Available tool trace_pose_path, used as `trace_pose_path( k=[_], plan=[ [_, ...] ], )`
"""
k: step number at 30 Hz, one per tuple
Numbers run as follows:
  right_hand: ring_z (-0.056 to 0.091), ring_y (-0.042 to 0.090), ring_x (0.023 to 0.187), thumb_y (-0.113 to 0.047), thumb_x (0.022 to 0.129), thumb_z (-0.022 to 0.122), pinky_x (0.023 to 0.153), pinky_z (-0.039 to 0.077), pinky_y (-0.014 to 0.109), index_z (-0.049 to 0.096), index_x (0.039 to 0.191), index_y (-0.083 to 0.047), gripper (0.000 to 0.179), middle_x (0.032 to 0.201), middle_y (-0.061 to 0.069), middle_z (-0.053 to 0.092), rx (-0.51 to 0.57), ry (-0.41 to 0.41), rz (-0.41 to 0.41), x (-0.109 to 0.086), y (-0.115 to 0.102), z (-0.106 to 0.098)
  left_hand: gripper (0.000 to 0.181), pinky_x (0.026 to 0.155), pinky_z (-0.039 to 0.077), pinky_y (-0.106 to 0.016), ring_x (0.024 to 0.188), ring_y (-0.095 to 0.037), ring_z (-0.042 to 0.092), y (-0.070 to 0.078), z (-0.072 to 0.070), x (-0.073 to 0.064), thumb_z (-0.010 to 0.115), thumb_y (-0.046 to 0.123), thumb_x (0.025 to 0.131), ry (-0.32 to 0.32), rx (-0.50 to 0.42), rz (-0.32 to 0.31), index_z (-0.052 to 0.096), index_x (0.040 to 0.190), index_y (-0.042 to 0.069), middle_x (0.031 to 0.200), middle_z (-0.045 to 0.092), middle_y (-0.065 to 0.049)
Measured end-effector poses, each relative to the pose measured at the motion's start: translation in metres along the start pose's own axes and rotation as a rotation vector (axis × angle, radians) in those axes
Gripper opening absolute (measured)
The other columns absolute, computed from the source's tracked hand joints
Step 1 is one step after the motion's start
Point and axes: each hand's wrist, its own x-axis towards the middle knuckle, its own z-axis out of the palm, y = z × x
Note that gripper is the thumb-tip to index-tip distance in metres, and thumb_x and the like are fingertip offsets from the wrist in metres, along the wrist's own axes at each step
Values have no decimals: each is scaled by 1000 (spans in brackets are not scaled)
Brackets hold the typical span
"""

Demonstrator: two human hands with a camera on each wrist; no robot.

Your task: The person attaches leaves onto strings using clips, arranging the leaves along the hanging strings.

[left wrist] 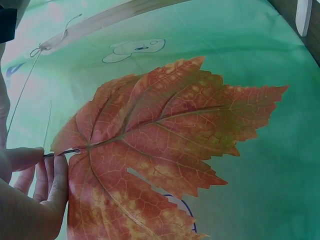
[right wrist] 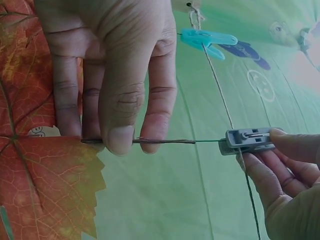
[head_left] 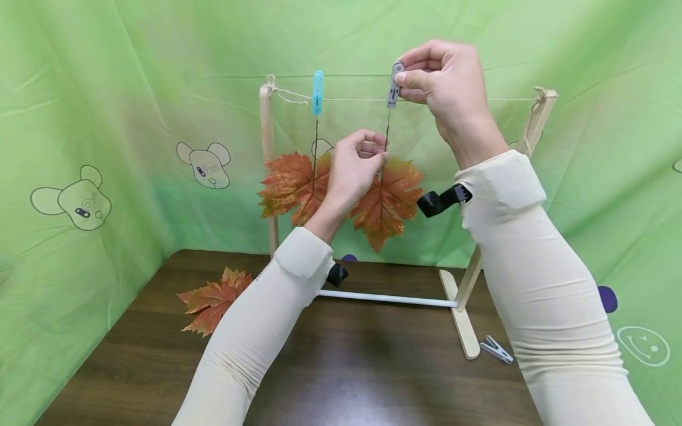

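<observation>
My left hand (head_left: 358,163) pinches the dark stem of an orange maple leaf (head_left: 385,204) between thumb and fingers. In the right wrist view the stem (right wrist: 165,141) runs from that hand to a grey clothespin (right wrist: 250,140), which sits across the twine (right wrist: 218,92). My right hand (head_left: 447,89) holds this clothespin by its upper end, thumb on one side and fingers on the other. To the left, a blue clothespin (head_left: 318,93) on the same twine holds a second maple leaf (head_left: 290,186) by its stem. The left wrist view shows the pinched leaf (left wrist: 150,125) close up.
Two wooden posts (head_left: 540,115) carry the twine, with a white bar (head_left: 389,299) low between them. A third maple leaf (head_left: 215,300) lies on the brown table (head_left: 341,367) at left, partly behind my left sleeve. Another clothespin (head_left: 496,349) lies by the right foot (head_left: 459,313).
</observation>
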Motion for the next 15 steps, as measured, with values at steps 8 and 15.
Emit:
trace_pose_path(
  k=[8,15],
  plan=[
    [69,15,69,19,85,73,63,61,22,76,82,2,18,74,7,71,-32,-24,44,0,1,-1,18,69,55,-20,84,-17,70,-1,0,1,73,-2,93,-1,5,-3,73,111,-2,97,73,-14],
    [71,15,70,19,85,73,64,62,22,75,82,2,17,76,7,73,-72,-47,71,0,-2,1,17,69,55,-20,83,-17,70,2,-1,2,73,-2,94,5,-7,-5,73,111,-2,95,72,-12]
  ],
)
